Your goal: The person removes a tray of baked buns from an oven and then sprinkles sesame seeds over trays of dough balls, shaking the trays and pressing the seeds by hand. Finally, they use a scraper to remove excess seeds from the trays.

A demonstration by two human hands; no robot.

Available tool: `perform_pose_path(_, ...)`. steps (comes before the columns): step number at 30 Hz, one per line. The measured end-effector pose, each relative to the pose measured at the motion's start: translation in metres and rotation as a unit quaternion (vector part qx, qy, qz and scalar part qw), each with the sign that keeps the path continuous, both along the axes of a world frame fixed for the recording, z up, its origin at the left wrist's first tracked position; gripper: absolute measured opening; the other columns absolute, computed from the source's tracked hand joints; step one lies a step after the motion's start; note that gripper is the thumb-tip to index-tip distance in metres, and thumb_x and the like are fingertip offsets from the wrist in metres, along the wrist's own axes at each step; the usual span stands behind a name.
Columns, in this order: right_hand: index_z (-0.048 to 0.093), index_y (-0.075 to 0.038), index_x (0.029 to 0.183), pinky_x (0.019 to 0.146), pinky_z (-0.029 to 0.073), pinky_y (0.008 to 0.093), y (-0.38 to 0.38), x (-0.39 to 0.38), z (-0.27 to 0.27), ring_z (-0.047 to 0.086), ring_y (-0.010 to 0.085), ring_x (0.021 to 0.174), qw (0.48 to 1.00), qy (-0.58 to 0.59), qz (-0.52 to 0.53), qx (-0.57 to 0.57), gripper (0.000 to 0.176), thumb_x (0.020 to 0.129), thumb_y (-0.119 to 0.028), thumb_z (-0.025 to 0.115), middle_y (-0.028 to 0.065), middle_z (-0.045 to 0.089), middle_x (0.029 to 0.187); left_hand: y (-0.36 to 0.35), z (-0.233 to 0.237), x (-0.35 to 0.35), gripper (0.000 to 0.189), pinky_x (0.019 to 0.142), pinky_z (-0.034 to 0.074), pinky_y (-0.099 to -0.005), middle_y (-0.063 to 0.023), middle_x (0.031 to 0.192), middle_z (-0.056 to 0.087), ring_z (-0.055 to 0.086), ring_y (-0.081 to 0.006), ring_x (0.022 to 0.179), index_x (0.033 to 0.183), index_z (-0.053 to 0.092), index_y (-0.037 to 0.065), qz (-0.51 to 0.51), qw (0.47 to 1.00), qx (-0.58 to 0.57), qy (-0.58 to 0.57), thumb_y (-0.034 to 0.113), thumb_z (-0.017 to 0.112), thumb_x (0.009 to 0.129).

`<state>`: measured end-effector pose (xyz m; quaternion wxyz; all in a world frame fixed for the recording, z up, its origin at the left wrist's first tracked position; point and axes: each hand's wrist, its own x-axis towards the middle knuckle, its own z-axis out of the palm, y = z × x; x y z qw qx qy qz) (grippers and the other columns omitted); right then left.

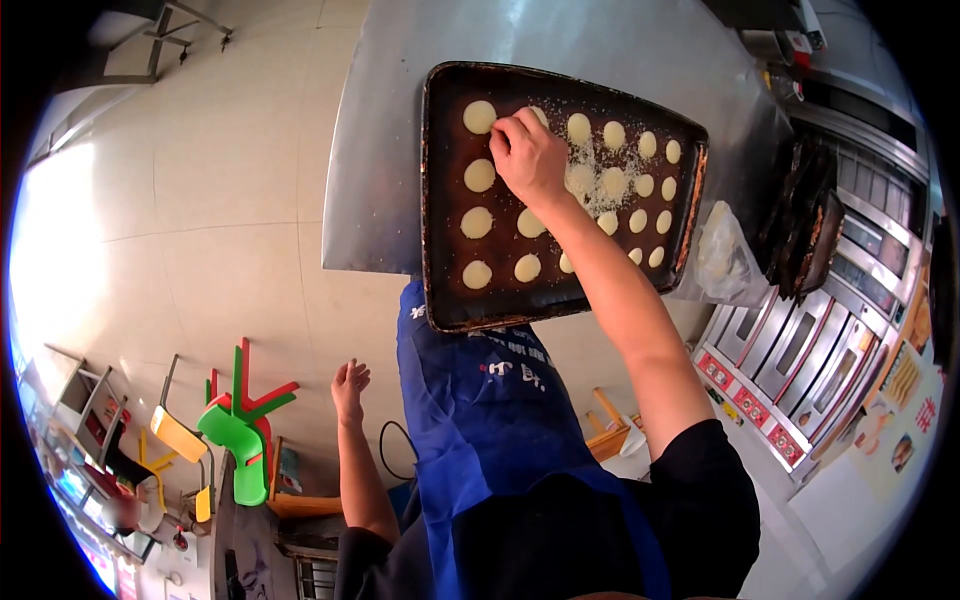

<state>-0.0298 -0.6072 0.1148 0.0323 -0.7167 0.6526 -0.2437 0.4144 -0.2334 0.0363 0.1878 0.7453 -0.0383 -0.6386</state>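
Observation:
A dark baking tray (560,308) lies on the metal table, its near edge against my blue apron. Rows of round, pale dough pieces (478,222) cover it. Small pale grains that look like sesame seeds (600,160) are scattered thickest over the middle and far-right pieces. Over the tray's upper left part, my right hand (528,155) is closed with fingertips pinched beside a corner dough round; anything inside the pinch is hidden. My left hand (350,388) hangs away from the tray over the floor, fingers loosely curled and apart, holding nothing visible.
Beneath the tray is a steel table (375,190). A clear plastic bag (727,255) sits right of the tray, near a stack of dark trays (808,225). Ovens (800,370) stand further right. Green and red stools (240,440) are at lower left; a person is blurred beyond.

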Motion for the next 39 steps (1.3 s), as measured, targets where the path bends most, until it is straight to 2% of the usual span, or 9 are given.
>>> perform_pose_path(12,0.063,-0.011,0.079,0.050,0.050,0.0364,0.001,-0.004,0.004,0.063,0.0240,0.060,0.999,-0.039,-0.014,-0.024,0.013,0.076,-0.007,0.074,0.0032,0.058,0.081,0.008,0.000,0.002,0.040,0.083,0.057,-0.0325,-0.0125,0.108,0.072,0.071,-0.0210,0.095,0.125,0.061,-0.001,0.003,1.000,0.002,0.003,0.032,0.063,0.102)
perform_pose_path(19,0.063,-0.004,0.089,0.061,0.050,0.0352,0.066,-0.071,0.070,0.062,0.0250,0.071,0.956,-0.176,-0.226,-0.066,0.006,0.086,-0.003,0.068,0.0100,0.060,0.082,0.006,-0.038,0.020,0.031,0.078,0.059,-0.0401,-0.0084,0.092,0.070,0.070,-0.0214,0.083,0.104,0.064,0.007,-0.028,0.997,-0.072,0.017,0.033,0.075,0.091)
perform_pose_path(20,0.062,-0.003,0.088,0.063,0.049,0.0363,0.083,-0.095,0.075,0.061,0.0274,0.071,0.948,-0.198,-0.237,-0.074,0.005,0.087,-0.002,0.066,0.0108,0.060,0.081,-0.004,-0.049,0.019,0.027,0.078,0.060,-0.0397,-0.0093,0.091,0.070,0.070,-0.0232,0.081,0.105,0.064,0.006,-0.051,0.997,-0.051,0.023,0.028,0.073,0.091)
perform_pose_path(21,0.061,-0.002,0.088,0.065,0.049,0.0379,0.103,-0.112,0.088,0.061,0.0299,0.071,0.940,-0.181,-0.275,-0.088,0.004,0.090,-0.005,0.063,0.0128,0.060,0.081,-0.004,-0.083,0.034,0.026,0.077,0.061,-0.0393,-0.0116,0.092,0.070,0.071,-0.0268,0.080,0.109,0.061,0.004,-0.243,0.955,-0.165,0.030,0.023,0.069,0.093)
perform_pose_path(23,0.060,-0.002,0.089,0.068,0.048,0.0379,0.151,-0.149,0.095,0.061,0.0303,0.074,0.895,-0.189,-0.383,-0.130,0.006,0.092,-0.007,0.059,0.0147,0.059,0.081,-0.043,-0.067,0.021,0.029,0.072,0.062,-0.0427,-0.0193,0.102,0.069,0.072,-0.0331,0.085,0.118,0.056,-0.001,0.009,0.990,-0.017,0.137,0.021,0.060,0.099)
perform_pose_path(28,0.053,-0.003,0.084,0.066,0.047,0.0345,0.309,-0.240,0.112,0.052,0.0208,0.067,0.792,-0.154,-0.509,-0.300,0.014,0.097,-0.009,0.053,0.0052,0.047,0.070,-0.111,-0.043,-0.031,0.032,0.076,0.063,-0.0469,-0.0239,0.109,0.069,0.073,-0.0380,0.091,0.121,0.055,-0.003,-0.146,0.989,-0.023,0.016,0.021,0.059,0.100)
perform_pose_path(30,0.048,-0.006,0.078,0.058,0.042,0.0304,0.418,-0.289,0.059,0.047,0.0137,0.063,0.796,-0.283,-0.428,-0.321,0.022,0.098,-0.014,0.052,0.0018,0.042,0.067,-0.125,-0.048,-0.051,0.034,0.075,0.064,-0.0466,-0.0242,0.109,0.069,0.073,-0.0378,0.091,0.123,0.055,-0.004,-0.185,0.981,-0.051,0.018,0.021,0.060,0.100)
perform_pose_path(35,0.047,-0.010,0.073,0.046,0.035,0.0268,0.587,-0.290,0.078,0.044,0.0115,0.054,0.488,-0.516,-0.635,-0.304,0.036,0.097,-0.034,0.058,0.0009,0.046,0.065,-0.133,-0.028,-0.133,0.038,0.075,0.062,-0.0410,-0.0192,0.109,0.071,0.073,-0.0319,0.091,0.123,0.058,-0.002,-0.322,0.943,-0.082,0.023,0.029,0.062,0.101)
perform_pose_path(39,0.047,-0.010,0.073,0.046,0.038,0.0270,0.738,-0.291,0.054,0.045,0.0125,0.052,0.383,-0.474,-0.710,-0.352,0.033,0.097,-0.029,0.058,0.0014,0.044,0.062,-0.112,-0.017,-0.227,0.043,0.083,0.061,-0.0448,-0.0169,0.112,0.072,0.072,-0.0312,0.097,0.128,0.060,0.005,-0.533,0.843,-0.070,0.009,0.035,0.066,0.098)
